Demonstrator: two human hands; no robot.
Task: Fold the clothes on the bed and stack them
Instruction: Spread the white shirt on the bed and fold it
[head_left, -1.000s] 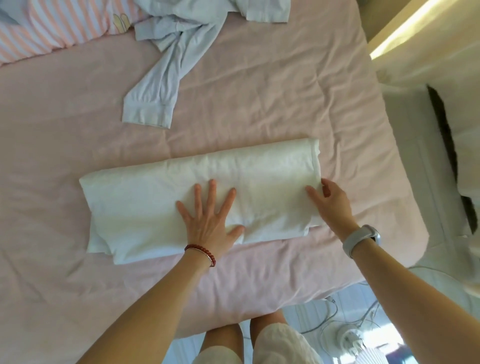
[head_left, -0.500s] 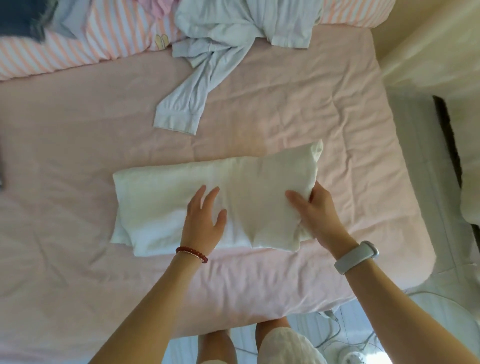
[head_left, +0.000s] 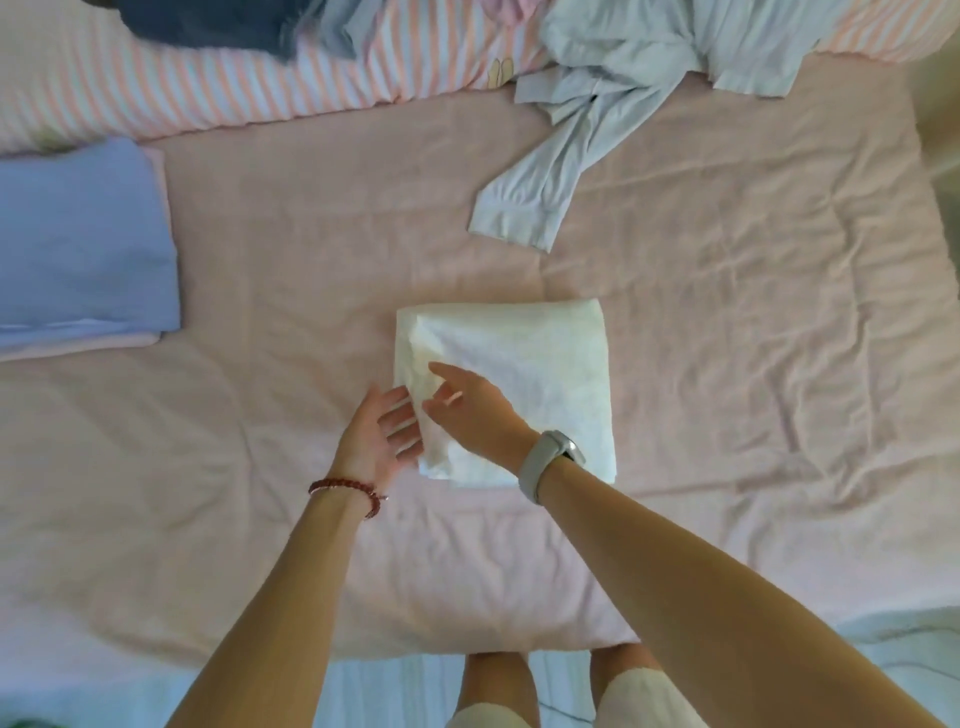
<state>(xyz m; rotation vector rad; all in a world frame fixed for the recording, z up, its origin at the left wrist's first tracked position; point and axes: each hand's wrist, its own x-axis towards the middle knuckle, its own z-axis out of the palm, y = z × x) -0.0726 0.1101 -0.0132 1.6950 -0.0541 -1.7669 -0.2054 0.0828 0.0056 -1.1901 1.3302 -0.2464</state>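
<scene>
Head view: the white garment (head_left: 501, 395) lies folded into a compact rectangle near the middle of the pink bed (head_left: 727, 364), close to the near edge. A folded stack (head_left: 83, 244), blue on top with a pink layer showing at its edges, sits well apart at the far left. An unfolded pale grey-blue shirt (head_left: 571, 150) sprawls at the far side, partly over the striped pillow (head_left: 260, 67), where a dark garment (head_left: 208, 26) also lies.

The risk, as I judge it: the fold is loose at its left edge, so lifting it by that side alone could let the layers slide open on the way to the stack; the soft, wrinkled sheet could also drag at the bottom layer.

The left hand (head_left: 382, 434) is spread, palm turned inward, just beside the garment's left edge, holding nothing. The right hand (head_left: 467, 410) reaches across above the garment's left part, fingers relaxed and extended, not pinching; whether it touches the cloth I cannot tell.
</scene>
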